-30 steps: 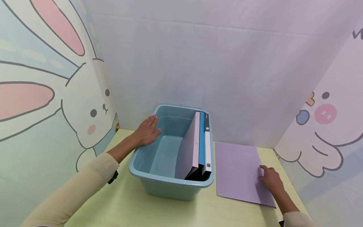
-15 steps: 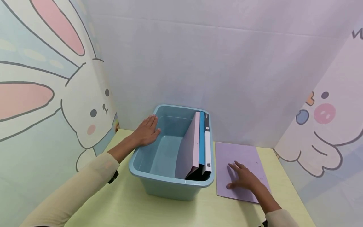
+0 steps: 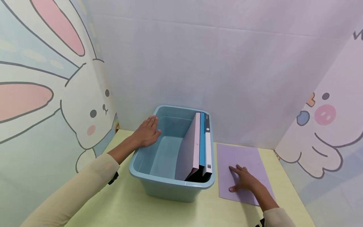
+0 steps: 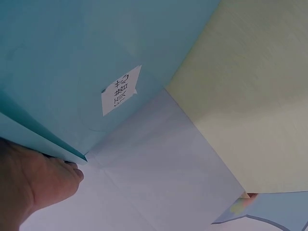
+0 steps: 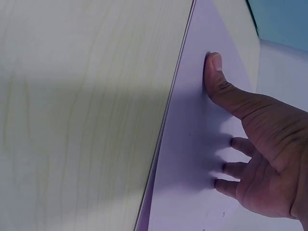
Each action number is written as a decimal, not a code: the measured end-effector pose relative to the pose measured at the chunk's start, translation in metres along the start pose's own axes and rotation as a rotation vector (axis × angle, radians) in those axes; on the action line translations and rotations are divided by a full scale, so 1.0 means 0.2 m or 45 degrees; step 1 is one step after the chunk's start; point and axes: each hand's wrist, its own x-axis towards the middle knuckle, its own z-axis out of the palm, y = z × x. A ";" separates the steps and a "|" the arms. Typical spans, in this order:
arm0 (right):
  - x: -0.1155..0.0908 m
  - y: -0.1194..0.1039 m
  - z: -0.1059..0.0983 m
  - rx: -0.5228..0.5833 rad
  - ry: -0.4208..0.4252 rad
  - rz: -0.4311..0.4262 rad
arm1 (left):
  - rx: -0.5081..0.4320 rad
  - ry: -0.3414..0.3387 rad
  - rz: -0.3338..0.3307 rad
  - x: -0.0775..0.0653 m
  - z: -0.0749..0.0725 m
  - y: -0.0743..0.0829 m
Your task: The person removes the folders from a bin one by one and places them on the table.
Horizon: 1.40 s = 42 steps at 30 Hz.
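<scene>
A purple folder lies flat on the table, right of the bin. My right hand rests on its cover with spread fingers; in the right wrist view the thumb and fingertips press the purple surface. My left hand lies across the left rim of the light blue plastic bin, fingers straight. Against the bin's right wall stand a pink folder, a blue folder and a white-and-black spine, side by side and upright.
The table is pale yellow-green wood. A plain light curtain hangs right behind the bin, with cartoon-printed panels on both sides. A white paper label with handwriting sticks to the bin's outer side.
My right hand has left the purple folder's right edge and moved left onto the middle of its cover. The folder's raised right side now lies lower. My left hand has stayed on the rim.
</scene>
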 end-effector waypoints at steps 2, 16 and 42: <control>-0.01 0.03 -0.01 0.016 0.016 -0.034 | 0.002 -0.009 0.000 0.00 0.00 -0.01; -0.02 0.36 -0.08 0.022 0.043 -0.058 | -0.003 -0.019 -0.020 0.02 0.02 -0.03; -0.04 0.60 -0.13 0.070 0.088 -0.227 | -0.045 -0.003 -0.025 0.01 0.01 0.00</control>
